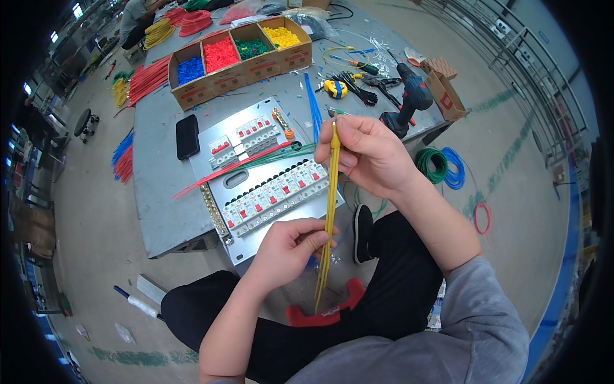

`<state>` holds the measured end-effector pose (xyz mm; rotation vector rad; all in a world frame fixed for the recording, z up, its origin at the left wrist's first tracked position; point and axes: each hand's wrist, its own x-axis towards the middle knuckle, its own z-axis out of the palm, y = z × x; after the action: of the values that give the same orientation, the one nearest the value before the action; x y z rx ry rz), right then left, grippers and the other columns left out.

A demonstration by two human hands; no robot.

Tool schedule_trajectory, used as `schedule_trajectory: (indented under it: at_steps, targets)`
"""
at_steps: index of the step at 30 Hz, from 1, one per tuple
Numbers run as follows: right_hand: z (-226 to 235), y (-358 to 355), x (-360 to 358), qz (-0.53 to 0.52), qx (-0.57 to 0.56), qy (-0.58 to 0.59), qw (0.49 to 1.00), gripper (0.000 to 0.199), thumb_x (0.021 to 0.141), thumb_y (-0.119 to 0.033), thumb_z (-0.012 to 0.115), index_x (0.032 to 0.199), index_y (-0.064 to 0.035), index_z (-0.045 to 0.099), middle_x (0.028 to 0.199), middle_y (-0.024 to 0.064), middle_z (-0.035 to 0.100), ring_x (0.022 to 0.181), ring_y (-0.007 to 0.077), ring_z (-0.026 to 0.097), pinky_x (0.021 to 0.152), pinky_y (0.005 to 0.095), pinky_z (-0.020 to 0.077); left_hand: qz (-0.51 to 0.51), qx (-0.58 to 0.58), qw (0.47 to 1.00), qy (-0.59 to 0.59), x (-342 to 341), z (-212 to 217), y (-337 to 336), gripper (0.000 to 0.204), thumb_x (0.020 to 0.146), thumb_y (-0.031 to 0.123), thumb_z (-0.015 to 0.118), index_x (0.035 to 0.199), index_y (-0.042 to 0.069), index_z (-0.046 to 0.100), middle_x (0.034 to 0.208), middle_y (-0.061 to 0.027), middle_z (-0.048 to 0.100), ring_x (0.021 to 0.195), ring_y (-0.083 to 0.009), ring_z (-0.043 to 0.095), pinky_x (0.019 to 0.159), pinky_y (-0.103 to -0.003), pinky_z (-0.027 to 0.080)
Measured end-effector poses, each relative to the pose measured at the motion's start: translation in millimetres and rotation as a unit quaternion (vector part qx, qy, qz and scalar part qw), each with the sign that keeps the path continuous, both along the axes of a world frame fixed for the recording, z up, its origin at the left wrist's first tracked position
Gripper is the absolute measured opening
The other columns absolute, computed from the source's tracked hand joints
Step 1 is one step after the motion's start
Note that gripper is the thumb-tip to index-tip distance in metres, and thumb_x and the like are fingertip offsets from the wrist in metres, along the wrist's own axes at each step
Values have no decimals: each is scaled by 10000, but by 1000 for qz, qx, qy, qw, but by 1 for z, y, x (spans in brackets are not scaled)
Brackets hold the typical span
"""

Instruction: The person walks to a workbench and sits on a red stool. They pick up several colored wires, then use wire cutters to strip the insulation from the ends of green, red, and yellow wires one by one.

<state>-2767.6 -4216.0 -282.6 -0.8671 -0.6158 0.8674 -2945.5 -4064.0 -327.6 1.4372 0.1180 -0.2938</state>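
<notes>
while both hands close on the same bundle of yellow wires (330,211), the grip is split in two: the right hand (368,157) pinches the top end of the bundle between thumb and fingers, holding it upright in front of the chest, and the left hand (291,246) wraps loosely around it lower down, thumb laid across the strands. the bundle hangs nearly straight between them, its loose lower ends fanning out a little above the red tool (323,312) lying between the knees.

to do this well, i'd judge the upper pinch should stay firm so the ends sit level, with the lower hand kept light enough to slide and comb the strands parallel without kinking them.

just behind the hands, a grey metal panel (256,240) rests on the edge of the table (160,192), carrying two rows of white breakers with red toggles (275,192); red and green wires (256,160) lie across it. a black phone (187,136) sits to its left. farther back stands a cardboard box (240,54) with compartments of blue, red, green and yellow pieces. to the right are a cordless drill (409,99), a yellow tape measure (335,88), and green and blue wire coils (441,165) on the floor.
</notes>
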Motion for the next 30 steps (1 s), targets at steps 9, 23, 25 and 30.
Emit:
schedule_trajectory:
  at_steps: [9, 23, 25, 30]
  targets:
    - [2, -11, -11, -34, 42, 6, 999, 295, 1084, -276, 559, 1117, -1, 663, 990, 154, 733, 665, 42, 419, 685, 208, 397, -3, 46, 997, -68, -1, -8, 9, 134, 984, 48, 667, 1067, -51, 702, 903, -53, 713, 786, -104, 685, 721, -242, 558]
    - [-22, 4, -23, -11, 32, 54, 998, 293, 1082, -288, 569, 1103, -8, 655, 982, 147, 729, 669, 45, 434, 690, 206, 407, 177, 37, 975, -130, 2, -15, -12, 176, 992, 107, 701, 1119, -15, 707, 795, -24, 677, 687, -64, 615, 622, -246, 488]
    - [-25, 4, -22, 2, 38, 47, 998, 301, 1082, -292, 568, 1098, -3, 653, 965, 139, 724, 668, 45, 435, 689, 205, 405, 223, 155, 945, -181, 2, -10, -9, 86, 949, 62, 714, 995, -10, 722, 768, -65, 661, 654, -134, 632, 606, -289, 486]
    - [-21, 4, -34, 47, 57, 37, 997, 313, 1073, -286, 580, 1068, 21, 645, 937, 140, 701, 676, 80, 480, 731, 253, 436, 238, 365, 841, -322, -1, 11, 23, 50, 881, -10, 720, 929, -2, 710, 770, -108, 642, 669, -250, 645, 583, -332, 506]
